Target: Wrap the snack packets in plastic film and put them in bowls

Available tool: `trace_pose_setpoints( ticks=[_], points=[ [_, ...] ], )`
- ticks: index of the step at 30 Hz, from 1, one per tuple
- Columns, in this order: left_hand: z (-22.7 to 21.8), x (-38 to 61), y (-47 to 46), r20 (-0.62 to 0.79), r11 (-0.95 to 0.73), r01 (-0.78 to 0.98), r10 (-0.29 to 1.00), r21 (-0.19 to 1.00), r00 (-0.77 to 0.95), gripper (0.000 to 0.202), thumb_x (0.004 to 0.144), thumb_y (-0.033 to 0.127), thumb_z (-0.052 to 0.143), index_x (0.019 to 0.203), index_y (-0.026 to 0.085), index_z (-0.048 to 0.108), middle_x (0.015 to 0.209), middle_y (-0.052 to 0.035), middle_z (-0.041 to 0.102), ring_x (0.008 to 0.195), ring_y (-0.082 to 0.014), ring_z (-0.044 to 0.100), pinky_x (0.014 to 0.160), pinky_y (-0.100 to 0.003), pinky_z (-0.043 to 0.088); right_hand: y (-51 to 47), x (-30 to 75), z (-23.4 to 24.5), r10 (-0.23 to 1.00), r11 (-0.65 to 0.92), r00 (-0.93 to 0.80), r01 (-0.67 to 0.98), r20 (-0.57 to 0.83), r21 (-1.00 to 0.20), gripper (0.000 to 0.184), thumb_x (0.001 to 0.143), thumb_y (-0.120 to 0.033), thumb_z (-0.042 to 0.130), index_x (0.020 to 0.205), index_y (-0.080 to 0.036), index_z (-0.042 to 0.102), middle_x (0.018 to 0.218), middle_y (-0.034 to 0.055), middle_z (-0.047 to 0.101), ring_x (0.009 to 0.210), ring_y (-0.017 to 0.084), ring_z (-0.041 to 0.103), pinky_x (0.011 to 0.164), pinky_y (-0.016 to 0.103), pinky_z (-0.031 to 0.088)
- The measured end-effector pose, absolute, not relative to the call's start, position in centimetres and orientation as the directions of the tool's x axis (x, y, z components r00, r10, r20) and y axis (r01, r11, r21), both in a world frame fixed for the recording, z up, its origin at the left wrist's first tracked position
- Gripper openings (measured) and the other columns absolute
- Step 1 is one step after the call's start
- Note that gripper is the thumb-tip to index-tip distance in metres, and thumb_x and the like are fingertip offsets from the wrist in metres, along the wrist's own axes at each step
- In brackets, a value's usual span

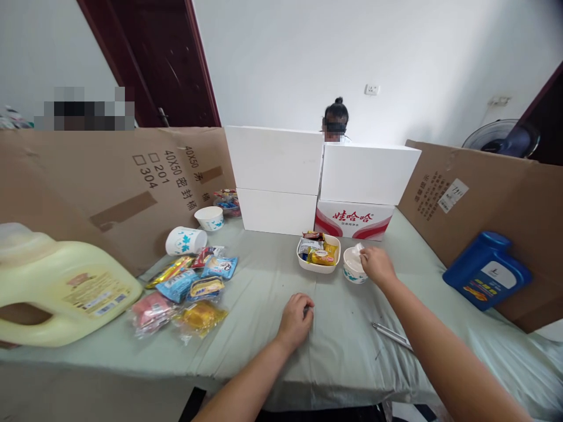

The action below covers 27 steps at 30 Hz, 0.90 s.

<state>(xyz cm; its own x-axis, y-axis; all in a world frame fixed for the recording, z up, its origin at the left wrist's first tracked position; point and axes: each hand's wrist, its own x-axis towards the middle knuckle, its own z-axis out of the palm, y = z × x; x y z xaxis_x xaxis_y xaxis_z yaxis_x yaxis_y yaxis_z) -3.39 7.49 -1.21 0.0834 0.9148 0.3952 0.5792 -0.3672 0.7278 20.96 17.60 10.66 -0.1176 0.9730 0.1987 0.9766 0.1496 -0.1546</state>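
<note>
My right hand (377, 265) is closed in a pinch at the rim of a white paper bowl (354, 274) with blue leaf print. Between its fingertips is a thin, whitish, crumpled piece (358, 251), over the bowl's opening; whether it is tissue or plastic, I cannot tell. My left hand (297, 319) rests on the table with its fingers curled inward, and what they hold, if anything, is hidden. Just left of the paper bowl stands a cream square dish (319, 268) with several wrapped snacks (323, 256) in it.
Several packaged snacks (189, 287) lie at left, near two paper bowls (187, 240) and a large yellow jug (74, 287). White boxes (277, 170) and cardboard panels (109, 176) wall the table. At right are a utility knife (391, 335) and blue bottle (487, 272). Someone (338, 114) is behind the boxes.
</note>
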Motion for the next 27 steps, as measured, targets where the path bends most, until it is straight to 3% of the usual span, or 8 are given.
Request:
trace_pose_setpoints(
  ticks=[5, 9, 11, 15, 20, 23, 25, 27],
  points=[
    [-1.1, -3.5, 7.5, 0.393, -0.364, 0.579, 0.916, 0.729, 0.081, 0.014, 0.074, 0.009, 0.048, 0.077, 0.02, 0.056, 0.085, -0.0036, 0.06, 0.088, -0.0203, 0.055, 0.081, -0.035, 0.046, 19.5, 20.8, 10.3, 0.99, 0.124, -0.129, 0.988, -0.058, -0.093, 0.033, 0.091, -0.039, 0.058, 0.117, -0.018, 0.057, 0.118, 0.0067, 0.059, 0.1, 0.02, 0.06, 0.087, 0.042, 0.051],
    [-1.1, -3.4, 7.5, 0.388, -0.361, 0.576, 0.918, 0.733, 0.082, 0.015, 0.073, 0.008, 0.048, 0.077, 0.019, 0.056, 0.086, -0.0035, 0.06, 0.088, -0.0197, 0.055, 0.081, -0.034, 0.045, 18.2, 20.6, 9.5, 0.978, 0.188, -0.194, 0.979, -0.077, -0.079, 0.036, 0.097, -0.045, 0.041, 0.117, -0.023, 0.061, 0.125, 0.008, 0.059, 0.118, 0.024, 0.052, 0.105, 0.054, 0.032],
    [-1.2, -3.4, 7.5, 0.388, -0.362, 0.577, 0.918, 0.732, 0.084, 0.016, 0.073, 0.007, 0.048, 0.077, 0.019, 0.057, 0.086, -0.0035, 0.06, 0.088, -0.0197, 0.055, 0.081, -0.034, 0.045, 17.6, 20.6, 9.2, 0.967, 0.219, -0.227, 0.973, -0.12, -0.081, 0.048, 0.097, -0.053, 0.031, 0.107, -0.025, 0.068, 0.116, 0.009, 0.066, 0.117, 0.027, 0.053, 0.108, 0.058, 0.021],
    [-1.3, -3.5, 7.6, 0.399, -0.371, 0.579, 0.913, 0.726, 0.084, 0.017, 0.071, 0.006, 0.048, 0.077, 0.019, 0.057, 0.085, -0.0038, 0.059, 0.087, -0.0203, 0.055, 0.081, -0.035, 0.044, 16.9, 20.8, 9.5, 0.962, 0.204, -0.21, 0.978, -0.174, -0.053, 0.06, 0.087, -0.067, 0.037, 0.086, -0.019, 0.074, 0.095, 0.0149, 0.072, 0.104, 0.033, 0.06, 0.104, 0.063, 0.02],
    [-1.4, -3.1, 7.4, 0.431, -0.384, 0.577, 0.9, 0.721, 0.06, 0.016, 0.069, 0.007, 0.051, 0.075, 0.019, 0.059, 0.083, -0.0036, 0.061, 0.086, -0.0205, 0.056, 0.081, -0.035, 0.046, 14.8, 20.2, 10.4, 0.97, 0.239, -0.239, 0.971, 0.037, 0.0, 0.046, 0.093, -0.048, 0.037, 0.112, -0.02, 0.067, 0.124, 0.0141, 0.062, 0.124, 0.035, 0.047, 0.105, 0.066, 0.014],
    [-1.0, -2.7, 7.0, 0.462, -0.391, 0.572, 0.887, 0.721, 0.024, 0.018, 0.068, 0.006, 0.051, 0.078, 0.019, 0.06, 0.086, -0.0042, 0.062, 0.088, -0.0199, 0.057, 0.082, -0.034, 0.047, 11.5, 19.1, 8.2, 0.872, 0.408, -0.363, 0.91, 0.328, -0.077, 0.041, 0.093, -0.044, 0.038, 0.108, -0.02, 0.068, 0.114, 0.0118, 0.067, 0.112, 0.029, 0.056, 0.101, 0.051, 0.034],
    [-0.4, -3.1, 6.1, 0.494, -0.404, 0.568, 0.87, 0.717, -0.004, 0.023, 0.07, 0.006, 0.049, 0.085, 0.019, 0.06, 0.093, -0.0055, 0.062, 0.094, -0.0194, 0.057, 0.085, -0.034, 0.047, 8.5, 19.1, 5.3, 0.749, 0.63, -0.536, 0.758, 0.39, -0.169, 0.039, 0.093, -0.048, 0.041, 0.1, -0.023, 0.07, 0.1, 0.0085, 0.071, 0.095, 0.023, 0.064, 0.088, 0.038, 0.047],
    [0.5, -4.5, 4.6, 0.567, -0.465, 0.567, 0.824, 0.68, -0.004, 0.024, 0.073, 0.007, 0.049, 0.091, 0.019, 0.06, 0.098, -0.0068, 0.062, 0.097, -0.0201, 0.057, 0.088, -0.036, 0.047, 5.7, 20.5, 1.9, 0.67, 0.728, -0.628, 0.661, 0.395, -0.184, 0.032, 0.091, -0.048, 0.047, 0.095, -0.027, 0.071, 0.096, 0.0054, 0.072, 0.09, 0.022, 0.065, 0.082, 0.035, 0.05]
  ],
)
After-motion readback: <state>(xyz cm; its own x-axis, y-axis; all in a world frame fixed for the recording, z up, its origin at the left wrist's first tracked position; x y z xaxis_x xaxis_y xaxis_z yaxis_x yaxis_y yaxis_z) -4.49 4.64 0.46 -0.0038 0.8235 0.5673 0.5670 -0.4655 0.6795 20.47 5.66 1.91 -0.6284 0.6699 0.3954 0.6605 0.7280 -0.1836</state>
